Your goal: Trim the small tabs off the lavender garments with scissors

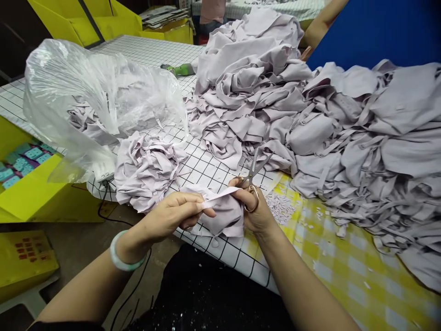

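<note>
Between my two hands a pale lilac fabric piece (222,216) is stretched along its edge, its body hanging over the table's front edge. My left hand (181,209) pinches one end of that edge. With thumb and fingers, my right hand (253,207) grips the other end and also holds a pair of scissors (253,172), fingers through the handle loops. The scissor blades are spread and point away from me, clear of the held edge. Just left of the piece lies a crumpled heap of the same fabric (146,168).
A large fabric pile (255,87) covers the back and right. Left stands a clear plastic bag (79,87) with fabric inside. Small clippings (280,207) lie on the yellow checked cloth (358,276). A green-handled tool (182,70), yellow boxes (25,262) and another person's arm (322,25) also show.
</note>
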`<state>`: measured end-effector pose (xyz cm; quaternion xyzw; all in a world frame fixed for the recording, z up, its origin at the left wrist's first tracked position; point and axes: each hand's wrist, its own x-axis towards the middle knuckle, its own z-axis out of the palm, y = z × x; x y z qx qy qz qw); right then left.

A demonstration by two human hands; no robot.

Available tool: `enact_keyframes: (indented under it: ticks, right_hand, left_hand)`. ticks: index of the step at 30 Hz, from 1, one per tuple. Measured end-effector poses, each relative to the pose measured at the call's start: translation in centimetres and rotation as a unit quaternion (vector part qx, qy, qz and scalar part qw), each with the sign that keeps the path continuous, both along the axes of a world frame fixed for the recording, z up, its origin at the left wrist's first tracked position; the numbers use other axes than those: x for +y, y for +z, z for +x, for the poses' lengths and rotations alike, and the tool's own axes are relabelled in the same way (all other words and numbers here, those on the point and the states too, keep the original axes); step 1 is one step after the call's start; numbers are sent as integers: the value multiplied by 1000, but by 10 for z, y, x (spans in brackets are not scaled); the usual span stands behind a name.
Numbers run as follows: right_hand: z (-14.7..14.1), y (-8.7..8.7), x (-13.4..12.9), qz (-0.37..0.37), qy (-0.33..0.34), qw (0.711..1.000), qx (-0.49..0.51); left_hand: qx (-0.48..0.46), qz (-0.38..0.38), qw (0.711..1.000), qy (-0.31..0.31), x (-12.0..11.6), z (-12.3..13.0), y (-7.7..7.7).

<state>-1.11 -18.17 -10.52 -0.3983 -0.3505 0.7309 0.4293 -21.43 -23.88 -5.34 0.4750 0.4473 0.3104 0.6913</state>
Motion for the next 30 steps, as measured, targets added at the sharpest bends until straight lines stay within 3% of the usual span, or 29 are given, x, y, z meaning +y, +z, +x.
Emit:
enact_keyframes:
  ticks: [2,4,7,9,12,14,17,20,22,24,25,27,28,30]
  right_hand:
    - [5,-4,-7,22,11,999,-43]
    - [11,-13,-20,63,35,989,-130]
    - [11,-30,-51,170,64,943,-279]
    - [2,-40,-72,239,52,913,-326]
    - [-13,-39,-89,239,14,922,-304]
    - [-16,-27,-89,201,-7,953,-225]
    - [1,5,-70,220,-69,968,-102]
    - [47,55,-27,317,-190,924,-93]
    - [92,96,14,370,-279,876,-135]
    - [143,134,57,366,-349,837,-209]
    - [168,147,76,349,-374,823,-248]
    - [206,153,99,313,-434,770,-347]
    - [218,145,103,304,-460,736,-393]
    - [226,112,94,307,-479,681,-461]
  left_hand:
    - [30,37,999,-9,0,-1,-2]
    - [123,134,983,19,-3,-3,-12]
    - [318,306,894,78,-15,-8,-44]
    - [384,343,856,51,-29,-12,-70]
    - [348,315,883,-7,-46,-11,-91]
    - [276,305,911,-2,-44,-3,-85]
    - [158,271,949,20,-10,31,-48]
    - [63,277,959,6,61,99,18]
    - [20,350,937,13,121,161,65]
    - [-5,398,915,58,176,225,97]
    - [-7,417,906,79,196,253,103]
    - [31,435,894,101,214,287,88]
    - [53,436,893,102,211,291,69]
    - [106,438,888,96,186,275,19]
